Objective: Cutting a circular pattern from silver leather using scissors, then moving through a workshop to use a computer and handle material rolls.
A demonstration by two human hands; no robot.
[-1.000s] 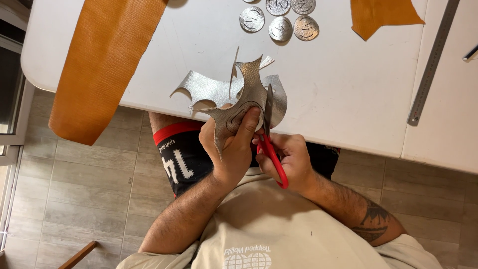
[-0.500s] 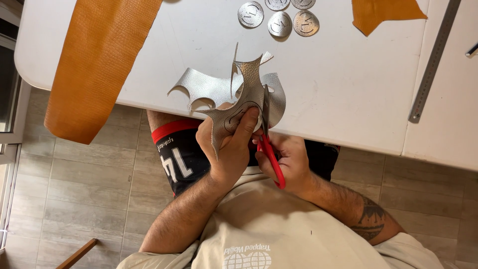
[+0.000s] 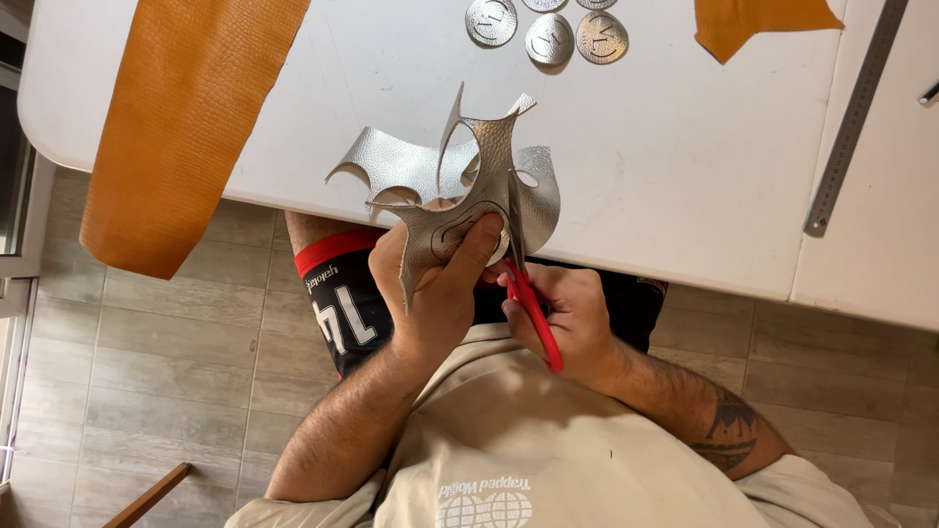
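The orange leather strip (image 3: 186, 117) runs off the top edge, as does the smaller orange leather piece (image 3: 758, 20). Two silver discs (image 3: 545, 4) at the top are cut to slivers. The metal ruler (image 3: 853, 112) loses its upper end there too. The right hand (image 3: 562, 323) hides the scissors' red handles (image 3: 533, 313). A dark object (image 3: 929, 94) at the right edge is unidentifiable.

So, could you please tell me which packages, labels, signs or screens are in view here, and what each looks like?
No packages, signs or screens show.
Silver discs: three full ones at the table's far edge, round, each with a dark mark.
Silver sheet: ragged, in the left hand, with a drawn outline.
Shirt print: white, on beige.
Shorts: white numerals, on black.
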